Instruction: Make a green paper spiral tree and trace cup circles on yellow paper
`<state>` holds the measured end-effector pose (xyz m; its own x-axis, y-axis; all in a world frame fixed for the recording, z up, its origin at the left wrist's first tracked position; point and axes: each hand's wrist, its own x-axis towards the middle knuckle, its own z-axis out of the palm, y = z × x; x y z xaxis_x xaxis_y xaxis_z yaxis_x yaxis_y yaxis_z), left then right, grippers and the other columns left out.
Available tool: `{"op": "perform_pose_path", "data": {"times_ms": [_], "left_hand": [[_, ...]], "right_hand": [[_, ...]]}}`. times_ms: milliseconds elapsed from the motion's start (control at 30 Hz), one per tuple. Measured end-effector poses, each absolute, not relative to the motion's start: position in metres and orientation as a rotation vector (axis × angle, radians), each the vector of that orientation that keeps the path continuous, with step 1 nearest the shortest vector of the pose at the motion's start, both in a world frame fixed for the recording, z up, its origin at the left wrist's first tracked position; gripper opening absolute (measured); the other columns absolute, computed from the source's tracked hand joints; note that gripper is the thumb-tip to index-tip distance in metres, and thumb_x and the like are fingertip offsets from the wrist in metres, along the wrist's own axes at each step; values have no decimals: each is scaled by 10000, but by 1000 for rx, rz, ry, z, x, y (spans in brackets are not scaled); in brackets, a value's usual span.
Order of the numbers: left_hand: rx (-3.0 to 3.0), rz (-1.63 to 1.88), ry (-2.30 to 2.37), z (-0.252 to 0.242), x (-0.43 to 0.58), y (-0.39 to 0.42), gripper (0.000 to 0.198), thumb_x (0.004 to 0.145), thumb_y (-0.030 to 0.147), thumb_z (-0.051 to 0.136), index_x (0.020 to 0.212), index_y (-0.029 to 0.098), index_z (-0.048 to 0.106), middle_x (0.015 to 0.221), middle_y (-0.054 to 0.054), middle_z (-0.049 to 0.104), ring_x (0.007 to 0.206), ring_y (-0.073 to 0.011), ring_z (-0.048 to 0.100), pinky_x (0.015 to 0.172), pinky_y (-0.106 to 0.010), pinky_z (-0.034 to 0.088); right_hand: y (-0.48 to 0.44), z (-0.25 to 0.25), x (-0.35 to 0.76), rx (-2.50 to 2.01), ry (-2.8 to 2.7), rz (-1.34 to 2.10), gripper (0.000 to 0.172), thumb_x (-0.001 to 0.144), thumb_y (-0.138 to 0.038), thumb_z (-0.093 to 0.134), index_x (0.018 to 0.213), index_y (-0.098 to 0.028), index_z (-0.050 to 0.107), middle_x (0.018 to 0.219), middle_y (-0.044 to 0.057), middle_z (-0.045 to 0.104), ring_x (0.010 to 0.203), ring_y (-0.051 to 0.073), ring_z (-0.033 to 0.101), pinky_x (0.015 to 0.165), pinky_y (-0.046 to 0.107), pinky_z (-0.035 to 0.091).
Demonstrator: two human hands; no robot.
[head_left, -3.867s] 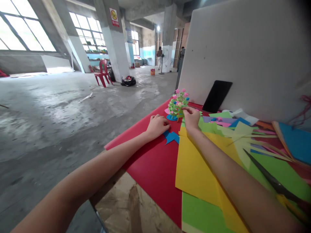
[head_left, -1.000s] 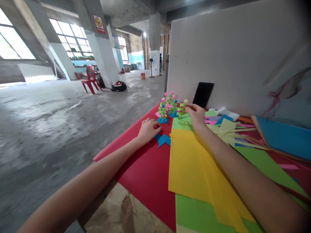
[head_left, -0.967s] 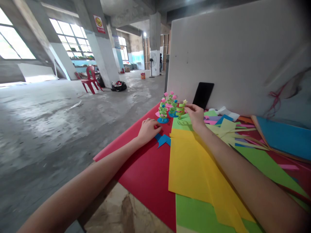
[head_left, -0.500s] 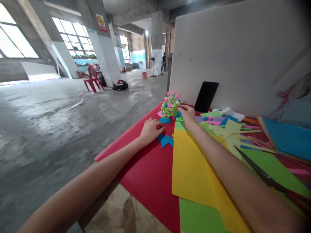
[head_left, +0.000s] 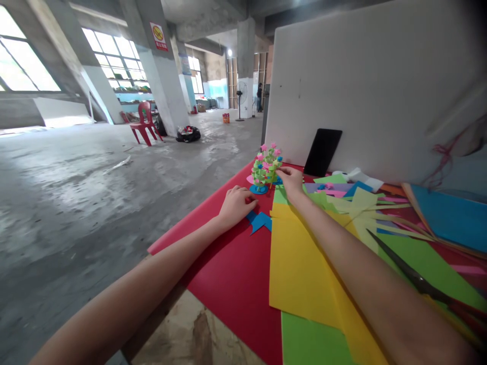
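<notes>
My right hand (head_left: 291, 182) reaches to the far end of the table. Its thumb and fingers pinch at the edge of a small green paper tree (head_left: 274, 170) with pink and blue paper stars. A similar paper tree (head_left: 259, 175) on a round blue base stands just left of it, partly overlapping it. My left hand (head_left: 238, 205) rests on the red paper (head_left: 228, 268), loosely curled, with a gap between thumb and fingers and nothing visible in it. Blue paper scraps (head_left: 261, 221) lie beside its fingertips.
Yellow sheets (head_left: 300, 263) and green paper (head_left: 315, 339) lie under my right forearm. Scissors (head_left: 411, 274), pale green strips (head_left: 395, 228) and blue sheets (head_left: 452, 218) are on the right. A black phone-like slab (head_left: 323, 152) leans on the white board (head_left: 365, 76). A person (head_left: 259, 97) is far off.
My right hand has shifted slightly at the green paper tree, which has turned or tilted a little. My left hand stays put. The distant person has moved right.
</notes>
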<state>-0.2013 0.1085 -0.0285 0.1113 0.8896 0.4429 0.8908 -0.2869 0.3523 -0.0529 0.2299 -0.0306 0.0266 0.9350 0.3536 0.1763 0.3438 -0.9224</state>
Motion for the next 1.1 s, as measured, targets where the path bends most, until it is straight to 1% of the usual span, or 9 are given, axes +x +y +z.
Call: {"op": "perform_pose_path", "data": {"times_ms": [300,567,1100], "left_hand": [[-2343,-952,-1860,-30,-202,109,135,765,280,557,712,199,652,752,-3,616,800,-184,498,739,-293,383],[-2346,-953,-1854,-32,-203,111,127,764,276,560,720,202,653,749,1,617,794,-182,494,740,-296,380],[-2354,-955,-1855,-29,-202,109,129,762,262,559,709,195,656,737,-6,610,786,-181,492,724,-286,387]], "right_hand": [[233,-33,-58,-1026,-1476,798,235,848,-300,507,999,-125,550,977,53,572,833,145,566,718,331,489],[232,-37,-58,-1051,-1496,804,249,849,-306,504,1019,-128,544,1004,58,565,858,154,562,738,346,484],[235,-44,-49,-1088,-1488,812,249,849,-300,505,1026,-128,540,1008,59,563,856,153,562,731,342,487]]}}
